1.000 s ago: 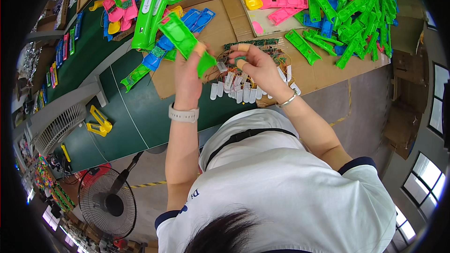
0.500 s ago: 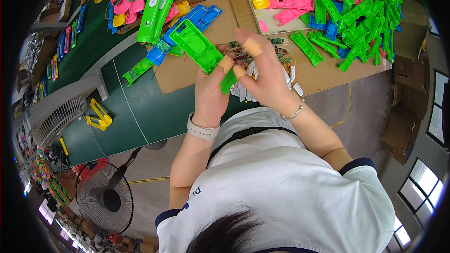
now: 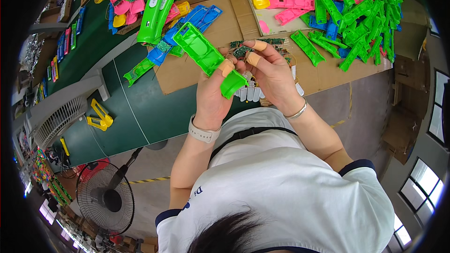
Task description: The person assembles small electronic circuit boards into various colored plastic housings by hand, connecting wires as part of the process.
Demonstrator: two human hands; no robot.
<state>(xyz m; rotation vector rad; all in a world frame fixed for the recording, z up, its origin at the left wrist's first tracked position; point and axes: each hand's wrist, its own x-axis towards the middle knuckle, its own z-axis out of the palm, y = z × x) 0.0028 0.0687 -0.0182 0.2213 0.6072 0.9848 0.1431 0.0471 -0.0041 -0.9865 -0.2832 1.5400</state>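
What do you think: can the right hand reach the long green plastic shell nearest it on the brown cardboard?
Probably yes: the shell lies uncovered near the right hand, though this hand holds a small green circuit board.

Bright windows [image 3: 423, 167] line the grey right-hand wall [image 3: 422, 136].

The left hand [image 3: 213, 91] points to one o'clock, the right hand [image 3: 277, 78] to eleven; both are close, curled and pinching.
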